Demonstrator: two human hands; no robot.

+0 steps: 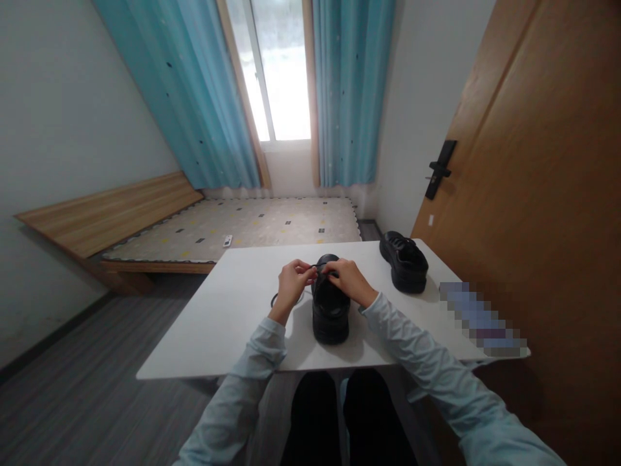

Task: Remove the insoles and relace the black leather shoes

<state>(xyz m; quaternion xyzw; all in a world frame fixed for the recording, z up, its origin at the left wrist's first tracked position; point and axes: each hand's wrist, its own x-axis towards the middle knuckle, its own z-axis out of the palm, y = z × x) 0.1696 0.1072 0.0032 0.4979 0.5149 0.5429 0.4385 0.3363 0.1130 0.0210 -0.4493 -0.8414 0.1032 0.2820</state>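
Note:
A black shoe stands on the white table in front of me, its heel toward me. Above its left side, my left hand pinches a black shoelace between thumb and fingers. My right hand is closed over the front of the shoe, its fingertips on the same lace near the eyelets. A loop of lace hangs to the left, partly behind my left wrist. My hands cover part of the shoe's lacing.
A second black shoe rests at the table's back right. Nearer me on the right lies a blurred-out bluish item. Beyond the table is a bed with a white remote on it. A wooden door stands at the right.

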